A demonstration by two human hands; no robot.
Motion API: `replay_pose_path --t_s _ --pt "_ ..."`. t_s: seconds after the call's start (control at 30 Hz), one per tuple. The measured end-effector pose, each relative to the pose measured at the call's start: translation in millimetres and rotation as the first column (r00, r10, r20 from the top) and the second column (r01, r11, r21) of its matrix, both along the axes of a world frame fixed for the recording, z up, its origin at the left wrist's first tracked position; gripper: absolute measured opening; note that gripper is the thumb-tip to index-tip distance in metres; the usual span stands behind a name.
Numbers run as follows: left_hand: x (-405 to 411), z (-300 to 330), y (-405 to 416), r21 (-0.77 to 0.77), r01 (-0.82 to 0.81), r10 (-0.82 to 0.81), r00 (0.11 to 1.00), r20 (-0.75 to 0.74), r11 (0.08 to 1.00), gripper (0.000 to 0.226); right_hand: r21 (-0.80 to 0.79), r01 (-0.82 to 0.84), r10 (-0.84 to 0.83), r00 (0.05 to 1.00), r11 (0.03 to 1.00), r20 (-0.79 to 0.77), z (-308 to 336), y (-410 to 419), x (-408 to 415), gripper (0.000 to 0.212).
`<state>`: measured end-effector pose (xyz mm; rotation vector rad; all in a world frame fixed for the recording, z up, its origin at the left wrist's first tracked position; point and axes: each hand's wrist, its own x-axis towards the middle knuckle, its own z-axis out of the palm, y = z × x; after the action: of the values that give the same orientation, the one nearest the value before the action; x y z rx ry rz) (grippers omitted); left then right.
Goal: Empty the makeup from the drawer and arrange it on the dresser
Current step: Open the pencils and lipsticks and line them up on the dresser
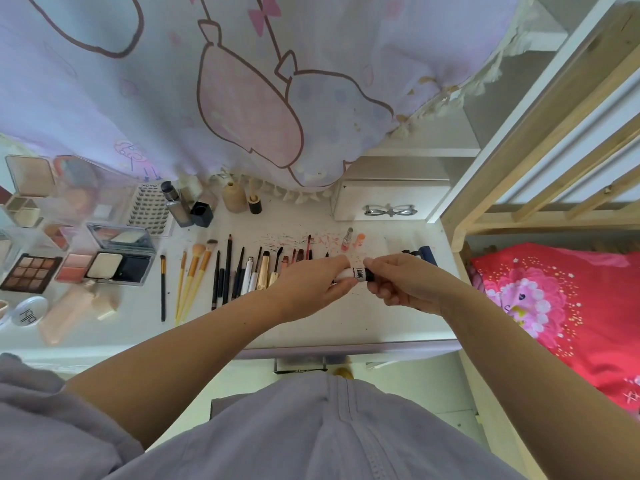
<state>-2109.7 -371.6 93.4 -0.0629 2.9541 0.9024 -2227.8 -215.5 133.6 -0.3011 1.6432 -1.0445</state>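
Both hands meet over the white worktop [346,327], holding one small cosmetic tube [356,274] between them: the left hand [311,282] curls its fingers round the white end, and the right hand [403,284] pinches the black end, so the tube lies level above the worktop with its printed label facing up. Behind and to the left of the hands a row of brushes and pencils [228,275] lies side by side, handles toward the person, from a thin black brush [162,289] on the left, past three yellow-handled brushes [192,282], to short dark sticks near the left hand. Farther left lie an eyeshadow palette [29,273], an open blush and powder compact [107,263], a pink bottle on its side [69,313] and a round white lid [29,311]. Along the back stand a dark-capped bottle [175,204], a black cube cap [201,213] and a beige vase-shaped bottle [233,197]. A small pink lip tube [347,240] stands right of centre. A small white drawer unit with a bow handle [389,200] sits at the back right, under a pastel cartoon curtain [242,81]. A red patterned bed cover [561,306] lies to the right.
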Motion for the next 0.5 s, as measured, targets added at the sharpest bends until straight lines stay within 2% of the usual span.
replay_pose_path --t_s 0.1,0.23,0.4,0.5 --pt "-1.8 -1.0 -2.1 0.008 -0.006 0.006 1.000 -0.005 1.000 0.018 -0.023 -0.024 0.023 0.998 0.999 -0.060 1.3 -0.1 -2.5 0.016" --pt "-4.6 -0.1 -3.0 0.002 -0.011 0.011 1.000 -0.024 1.000 0.022 0.018 -0.023 0.024 0.999 1.000 -0.028 2.9 -2.0 -4.6 0.035" --pt "-7.1 -1.1 -5.6 -0.009 -0.014 0.014 1.000 0.011 1.000 0.020 -0.022 -0.073 0.071 0.995 0.997 -0.072 2.1 -3.6 -9.4 0.014" --pt "-8.7 -1.0 -6.5 -0.001 -0.016 0.016 1.000 0.006 1.000 0.022 -0.071 -0.019 0.020 1.000 0.997 0.019 3.0 -2.6 -12.6 0.022"
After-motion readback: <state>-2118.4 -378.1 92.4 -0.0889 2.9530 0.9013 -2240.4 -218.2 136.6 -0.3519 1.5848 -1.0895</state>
